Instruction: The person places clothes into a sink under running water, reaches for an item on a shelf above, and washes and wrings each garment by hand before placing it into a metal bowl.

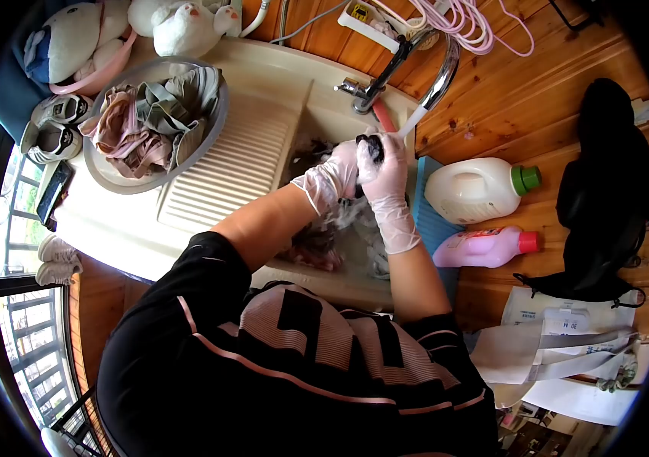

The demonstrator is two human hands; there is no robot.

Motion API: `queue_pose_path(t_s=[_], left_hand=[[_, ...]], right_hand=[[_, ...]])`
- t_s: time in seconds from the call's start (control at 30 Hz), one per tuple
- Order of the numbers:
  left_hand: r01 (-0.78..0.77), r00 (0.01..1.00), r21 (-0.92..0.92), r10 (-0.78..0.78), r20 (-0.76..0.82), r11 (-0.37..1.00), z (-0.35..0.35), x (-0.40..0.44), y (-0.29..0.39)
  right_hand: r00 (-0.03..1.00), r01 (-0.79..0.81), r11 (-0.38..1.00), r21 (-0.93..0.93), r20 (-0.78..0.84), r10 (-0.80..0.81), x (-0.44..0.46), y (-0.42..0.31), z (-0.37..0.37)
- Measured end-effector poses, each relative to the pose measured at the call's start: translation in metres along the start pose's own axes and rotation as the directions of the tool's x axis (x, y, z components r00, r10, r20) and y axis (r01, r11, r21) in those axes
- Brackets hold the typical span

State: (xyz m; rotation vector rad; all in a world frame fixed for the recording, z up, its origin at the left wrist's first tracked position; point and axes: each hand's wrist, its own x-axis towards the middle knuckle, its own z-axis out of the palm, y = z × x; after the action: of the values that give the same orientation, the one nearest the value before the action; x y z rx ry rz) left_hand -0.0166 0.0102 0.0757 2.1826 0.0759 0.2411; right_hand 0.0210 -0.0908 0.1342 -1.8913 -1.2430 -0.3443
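Note:
Both hands wear thin whitish gloves and meet over the sink basin (pixel 294 270). My right hand (pixel 389 169) is closed around a bunched black cloth (pixel 371 149), just under the faucet (pixel 440 80), from which water runs. Pressed against the same cloth from the other side is my left hand (pixel 337 177), its fingers closed and partly hidden. Its garment type cannot be made out. Below the hands, wet clothes (pixel 317 247) lie in sudsy water.
A grey basin (pixel 214 145) of crumpled clothes stands on the ribbed washboard (pixel 221 164) at left. Right of the sink are a white detergent bottle (pixel 471 190) and a pink bottle (pixel 484 247). Sneakers (pixel 51 141) and plush toys (pixel 187 27) sit at the far left.

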Motion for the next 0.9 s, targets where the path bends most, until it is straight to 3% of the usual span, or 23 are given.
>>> queue_pose_path(t_s=[0.1, 0.17, 0.2, 0.27, 0.3, 0.33, 0.37, 0.4, 0.43, 0.47, 0.53, 0.57, 0.6, 0.63, 0.7, 0.73, 0.83, 0.87, 0.9], left_hand=[[-0.024, 1.000, 0.381, 0.018, 0.019, 0.924, -0.029, -0.020, 0.037], [0.004, 0.964, 0.061, 0.012, -0.267, 0.998, -0.003, -0.011, 0.012], [0.075, 0.947, -0.390, -0.188, -0.259, 0.918, 0.020, 0.001, -0.021], [0.121, 0.894, -0.843, -0.427, -0.137, 0.524, 0.039, 0.010, -0.038], [0.153, 0.875, -0.909, -0.481, -0.059, 0.389, 0.018, -0.005, -0.007], [0.175, 0.848, -0.954, -0.530, 0.020, 0.244, -0.004, -0.020, 0.025], [0.176, 0.846, -0.952, -0.533, 0.017, 0.250, 0.000, -0.021, 0.017], [0.174, 0.844, -0.951, -0.536, 0.011, 0.255, 0.008, -0.020, 0.004], [0.169, 0.842, -0.951, -0.539, 0.002, 0.261, 0.010, -0.019, -0.004], [0.261, 0.829, -0.947, -0.545, 0.121, 0.187, -0.003, -0.033, 0.005], [0.245, 0.824, -0.968, -0.538, 0.180, 0.050, -0.001, -0.044, -0.005], [0.241, 0.821, -0.970, -0.528, 0.215, -0.020, 0.002, -0.048, -0.010], [0.284, 0.816, -0.957, -0.508, 0.277, -0.064, 0.004, -0.051, -0.014], [0.374, 0.780, -0.925, -0.564, 0.273, 0.069, 0.002, -0.054, -0.013], [0.542, 0.710, -0.780, -0.667, 0.226, 0.312, -0.012, -0.060, -0.002], [0.635, 0.696, -0.669, -0.662, 0.277, 0.388, -0.030, -0.064, 0.011], [0.337, 0.881, -0.549, -0.461, -0.101, 0.764, -0.002, -0.049, -0.034], [0.281, 0.917, -0.321, -0.352, -0.189, 0.905, -0.030, -0.056, 0.006], [0.142, 0.942, -0.302, -0.222, -0.251, 0.943, -0.040, -0.055, 0.024]], right_hand=[[0.973, -0.227, 0.965, 0.132, -0.013, 0.231, 0.009, -0.013, 0.001], [0.975, -0.218, 0.971, 0.099, -0.030, 0.222, 0.015, -0.002, 0.007], [0.933, -0.357, 0.912, 0.200, 0.030, 0.359, 0.015, 0.002, 0.010], [0.803, -0.594, 0.709, 0.381, 0.219, 0.555, 0.008, 0.044, 0.029], [0.674, -0.737, 0.586, 0.336, 0.301, 0.675, 0.010, 0.051, 0.028], [0.632, -0.766, 0.540, 0.348, 0.262, 0.729, 0.012, 0.050, 0.029], [0.587, -0.791, 0.494, 0.361, 0.221, 0.779, 0.013, 0.050, 0.028], [0.501, -0.860, 0.452, 0.237, 0.224, 0.836, 0.019, 0.051, 0.019], [0.490, -0.794, 0.221, 0.567, 0.379, 0.785, 0.010, 0.096, 0.029], [0.565, -0.775, 0.306, 0.553, 0.388, 0.729, 0.018, 0.080, 0.011], [0.698, -0.704, 0.450, 0.549, 0.418, 0.581, 0.028, 0.057, -0.014], [0.672, -0.736, 0.422, 0.530, 0.495, 0.551, 0.034, 0.052, -0.019], [0.683, -0.730, 0.533, 0.428, 0.472, 0.558, 0.039, 0.044, -0.026], [0.696, -0.710, 0.630, 0.315, 0.449, 0.560, 0.044, 0.030, -0.034], [0.740, -0.663, 0.683, 0.305, 0.408, 0.535, 0.046, 0.014, -0.041], [0.761, -0.638, 0.709, 0.301, 0.389, 0.520, 0.046, 0.011, -0.043], [0.759, -0.643, 0.681, 0.351, 0.410, 0.505, 0.045, 0.018, -0.047], [0.791, -0.608, 0.682, 0.406, 0.381, 0.478, 0.044, 0.012, -0.047], [0.802, -0.594, 0.656, 0.465, 0.396, 0.446, 0.044, 0.012, -0.047]])
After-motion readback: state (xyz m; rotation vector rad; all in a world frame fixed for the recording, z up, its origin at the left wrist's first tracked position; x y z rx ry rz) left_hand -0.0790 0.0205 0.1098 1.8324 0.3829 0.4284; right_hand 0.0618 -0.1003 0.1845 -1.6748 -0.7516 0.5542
